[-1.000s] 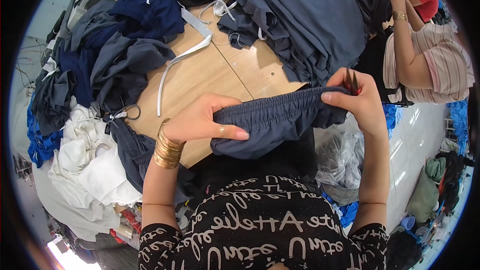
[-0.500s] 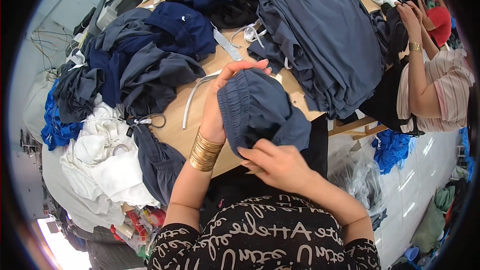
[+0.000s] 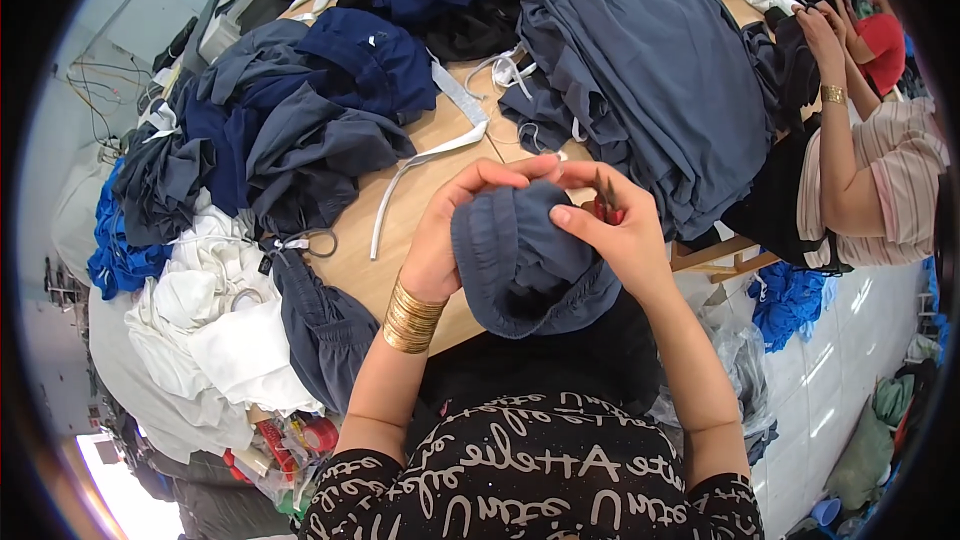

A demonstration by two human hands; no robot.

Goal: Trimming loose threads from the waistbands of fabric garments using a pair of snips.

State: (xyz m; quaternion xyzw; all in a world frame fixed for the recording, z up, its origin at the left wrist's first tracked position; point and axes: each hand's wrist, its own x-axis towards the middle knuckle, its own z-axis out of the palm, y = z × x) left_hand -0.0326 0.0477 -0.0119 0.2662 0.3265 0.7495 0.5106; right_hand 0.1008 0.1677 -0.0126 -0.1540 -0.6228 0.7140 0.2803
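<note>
A slate-blue garment (image 3: 530,265) with a gathered elastic waistband hangs between my hands, its opening facing down toward me. My left hand (image 3: 448,230) is closed on it, fingers behind the waistband and over the top edge. My right hand (image 3: 625,225) pinches the cloth at the upper right with its thumb in front. Small thread snips (image 3: 606,202) with red on the handle are tucked in the same hand, blades pointing up. The fingertips of both hands nearly meet at the top of the cloth, partly hidden behind it.
A wooden table (image 3: 420,195) carries a heap of grey and navy garments (image 3: 320,110) and a tall slate-blue stack (image 3: 650,80). A white strip (image 3: 400,175) lies between. White cloth (image 3: 235,340) sits left. A co-worker in stripes (image 3: 870,180) handles dark cloth at right.
My right hand has moved from the garment's lower edge up to its upper right side, and the snips now show in it. The waistband has turned so its opening faces me.
</note>
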